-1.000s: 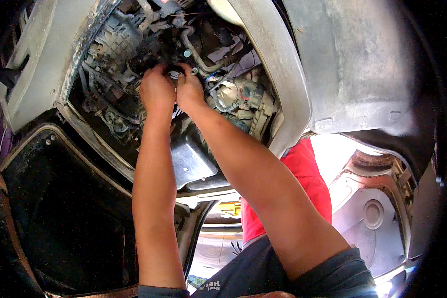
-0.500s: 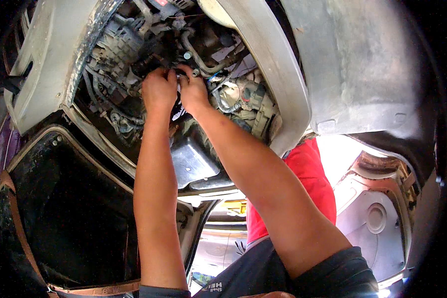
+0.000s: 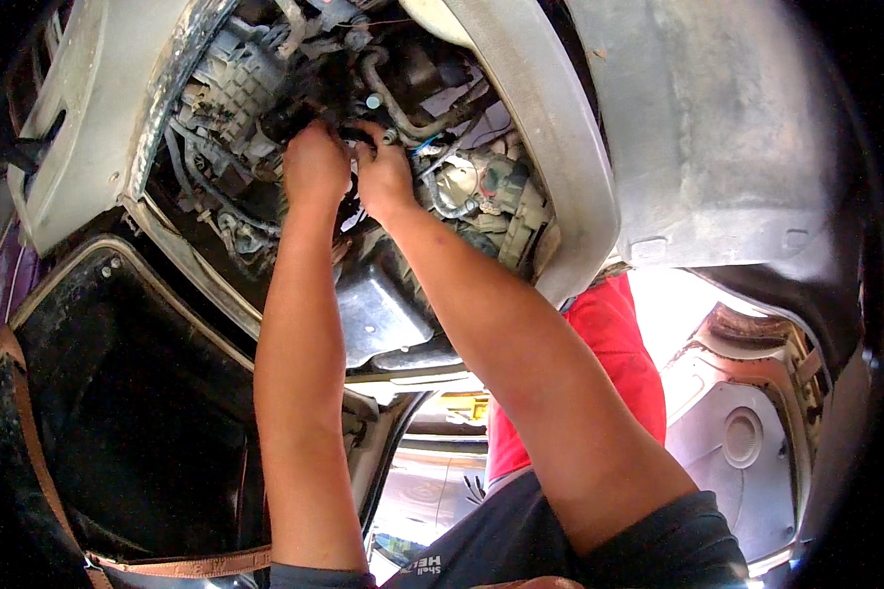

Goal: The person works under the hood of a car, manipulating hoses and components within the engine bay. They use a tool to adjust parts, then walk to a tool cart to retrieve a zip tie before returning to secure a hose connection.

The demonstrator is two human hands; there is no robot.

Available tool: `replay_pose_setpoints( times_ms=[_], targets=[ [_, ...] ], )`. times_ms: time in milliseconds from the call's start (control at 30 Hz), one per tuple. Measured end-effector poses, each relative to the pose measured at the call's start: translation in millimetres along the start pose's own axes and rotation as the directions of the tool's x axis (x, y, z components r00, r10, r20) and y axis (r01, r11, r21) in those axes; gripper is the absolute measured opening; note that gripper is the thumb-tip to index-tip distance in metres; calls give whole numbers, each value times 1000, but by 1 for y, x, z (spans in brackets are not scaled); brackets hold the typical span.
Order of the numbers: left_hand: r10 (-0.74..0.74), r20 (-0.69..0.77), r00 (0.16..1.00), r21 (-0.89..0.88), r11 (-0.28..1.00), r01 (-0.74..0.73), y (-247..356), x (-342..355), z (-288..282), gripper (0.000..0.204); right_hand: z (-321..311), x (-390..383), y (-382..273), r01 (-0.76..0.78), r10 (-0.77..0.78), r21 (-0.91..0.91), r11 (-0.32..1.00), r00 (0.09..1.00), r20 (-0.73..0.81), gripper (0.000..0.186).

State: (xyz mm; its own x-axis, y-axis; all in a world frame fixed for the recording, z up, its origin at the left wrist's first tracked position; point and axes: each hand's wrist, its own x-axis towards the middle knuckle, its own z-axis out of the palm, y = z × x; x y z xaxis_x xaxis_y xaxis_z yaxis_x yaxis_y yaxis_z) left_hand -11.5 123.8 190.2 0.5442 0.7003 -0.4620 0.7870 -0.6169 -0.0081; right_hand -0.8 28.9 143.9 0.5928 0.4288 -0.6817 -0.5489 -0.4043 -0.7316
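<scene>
Deep in a vehicle's engine compartment, my left hand (image 3: pixel 316 172) and my right hand (image 3: pixel 383 177) work close together. The left has its fingers curled inward over a dark part whose kind is hidden. Bent fingers of my right hand close around something by the end of a hose fitting (image 3: pixel 390 136); what they grip cannot be made out. Just beyond the right hand runs a curved grey hose (image 3: pixel 378 83), with a pale blue round cap (image 3: pixel 373 101) beside it. Right of that hand sits a light metal housing (image 3: pixel 459 180) with a thin pipe.
Grey hoses and cables (image 3: pixel 201 167) fill the compartment's left side. A shiny dark cover (image 3: pixel 378 312) lies below my wrists. Pale body panels (image 3: pixel 560 147) frame the opening. A black panel (image 3: pixel 138 412) with a brown strap (image 3: pixel 39 452) is at lower left; red clothing (image 3: pixel 614 353) shows at right.
My left forearm has shifted slightly left and both hands a little upward. They stay in the same spot among the engine parts.
</scene>
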Motion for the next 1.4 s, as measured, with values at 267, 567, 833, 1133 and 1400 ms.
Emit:
replay_pose_setpoints(
  times_ms=[267, 567, 833, 1133, 1400],
  targets=[
    [-6, 100, 995, -106, 994, 16, 3, 2, -8, 26, -5, -3, -5, -56, 56, 128, 990, 998, -2, 26],
    [12, 89, 996, 137, 990, -24, 5, 2, 8, 21, 3, 1, 9, -88, 93, 193, 977, 996, -17, 27],
    [-14, 50, 999, 87, 996, 9, 7, -2, 7, 21, 7, 8, 23, -51, 46, 370, 928, 999, 23, 30],
    [-56, 78, 995, 40, 998, 53, 8, -2, 2, 26, -7, -1, 2, -169, 154, 461, 871, 986, 70, 34],
    [-111, 74, 991, -88, 989, 118, 0, 3, 2, 37, -10, -6, -11, -218, 212, 396, 892, 976, 60, 29]
  ],
)
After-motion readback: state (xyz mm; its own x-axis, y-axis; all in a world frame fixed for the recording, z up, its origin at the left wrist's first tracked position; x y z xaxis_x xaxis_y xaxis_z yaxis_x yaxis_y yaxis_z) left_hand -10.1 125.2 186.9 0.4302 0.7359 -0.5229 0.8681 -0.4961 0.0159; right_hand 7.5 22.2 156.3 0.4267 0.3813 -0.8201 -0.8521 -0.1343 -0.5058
